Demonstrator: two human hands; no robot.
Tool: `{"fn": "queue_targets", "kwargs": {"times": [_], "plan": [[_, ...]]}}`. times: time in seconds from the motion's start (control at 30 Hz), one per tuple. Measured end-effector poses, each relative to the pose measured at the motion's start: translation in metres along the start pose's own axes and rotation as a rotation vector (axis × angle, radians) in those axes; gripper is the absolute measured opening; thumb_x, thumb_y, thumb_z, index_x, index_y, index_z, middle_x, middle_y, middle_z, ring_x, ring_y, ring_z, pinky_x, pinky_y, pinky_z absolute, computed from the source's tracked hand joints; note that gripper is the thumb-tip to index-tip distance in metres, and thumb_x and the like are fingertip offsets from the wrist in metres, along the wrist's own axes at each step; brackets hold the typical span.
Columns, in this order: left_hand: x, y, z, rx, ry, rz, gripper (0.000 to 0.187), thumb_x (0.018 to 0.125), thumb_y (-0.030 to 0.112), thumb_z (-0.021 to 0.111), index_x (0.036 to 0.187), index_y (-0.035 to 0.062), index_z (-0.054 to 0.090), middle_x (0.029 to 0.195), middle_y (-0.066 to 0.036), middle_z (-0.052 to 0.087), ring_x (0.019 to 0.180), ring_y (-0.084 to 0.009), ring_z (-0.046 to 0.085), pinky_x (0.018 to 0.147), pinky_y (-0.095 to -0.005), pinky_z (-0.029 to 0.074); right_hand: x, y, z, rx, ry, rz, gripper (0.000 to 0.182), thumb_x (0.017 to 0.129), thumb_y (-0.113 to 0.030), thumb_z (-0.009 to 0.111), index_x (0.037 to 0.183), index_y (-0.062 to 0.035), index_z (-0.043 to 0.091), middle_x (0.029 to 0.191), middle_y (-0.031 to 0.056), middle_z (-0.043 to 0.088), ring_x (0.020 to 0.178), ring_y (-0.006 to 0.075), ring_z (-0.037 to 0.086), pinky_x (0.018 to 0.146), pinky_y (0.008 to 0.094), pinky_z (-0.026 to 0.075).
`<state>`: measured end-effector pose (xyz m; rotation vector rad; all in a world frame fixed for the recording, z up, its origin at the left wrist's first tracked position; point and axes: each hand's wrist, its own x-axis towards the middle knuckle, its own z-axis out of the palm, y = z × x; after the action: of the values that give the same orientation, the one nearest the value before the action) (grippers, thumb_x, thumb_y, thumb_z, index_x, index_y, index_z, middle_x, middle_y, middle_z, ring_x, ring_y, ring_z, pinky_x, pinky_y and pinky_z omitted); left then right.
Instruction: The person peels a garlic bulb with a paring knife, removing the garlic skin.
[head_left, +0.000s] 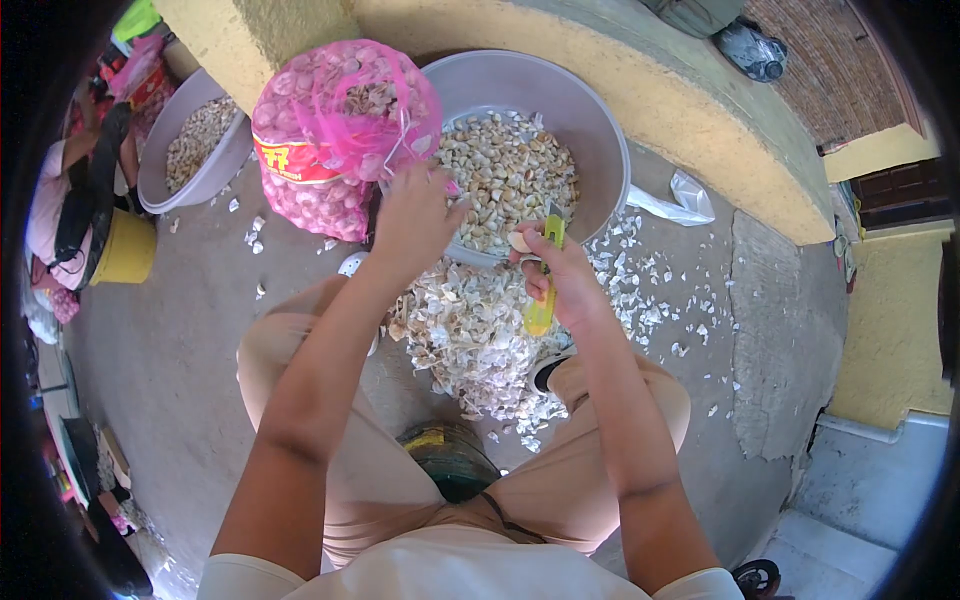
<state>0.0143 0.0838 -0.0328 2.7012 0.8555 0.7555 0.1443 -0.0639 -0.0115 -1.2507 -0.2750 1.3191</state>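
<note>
my right hand (562, 275) is wrapped around a yellow knife (541, 300), handle low in the fist, tip poking up by the thumb. pinched at the fingertips sits one garlic clove (519, 241), just over the near rim of the grey basin (600, 120).

handling: the clove looks light, hard and small, probably slick once the papery skin comes off, so a fingertip pinch on its sides suits it; squeeze too hard and it may pop out. looks pale cream, rounded, partly hidden by my fingers, so i can't tell if it's peeled.

my left hand (415, 215) is up at the pink mesh sack (340, 135), fingers curled into the netting at its lower right; whether it truly grips or just presses, hard to say from this angle. sack is bulging with garlic, red-yellow label on the side, likely heavy and floppy, best held by the bunched mesh.

basin holds a heap of cloves. pile of white skins (470, 340) lies on the concrete between my knees, touching the basin's front. second basin (190, 140) sits left of the sack, another person (60, 200) beside it.
</note>
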Motion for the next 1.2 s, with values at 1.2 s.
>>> {"fn": "queue_targets", "kwargs": {"times": [1.2], "plan": [[-0.002, 0.035, 0.007, -0.876, -0.362, -0.195, 0.023, 0.075, 0.018, 0.065, 0.091, 0.0020, 0.059, 0.081, -0.006, 0.058, 0.075, -0.0136, 0.056, 0.066, -0.0265, 0.044, 0.009, 0.012, -0.001, -0.118, 0.087, 0.004, 0.033, 0.084, -0.040, 0.051, 0.079, -0.0079, 0.050, 0.059, 0.0003, 0.046, 0.043, 0.0066, 0.037, 0.039, 0.0215, 0.032]]}}
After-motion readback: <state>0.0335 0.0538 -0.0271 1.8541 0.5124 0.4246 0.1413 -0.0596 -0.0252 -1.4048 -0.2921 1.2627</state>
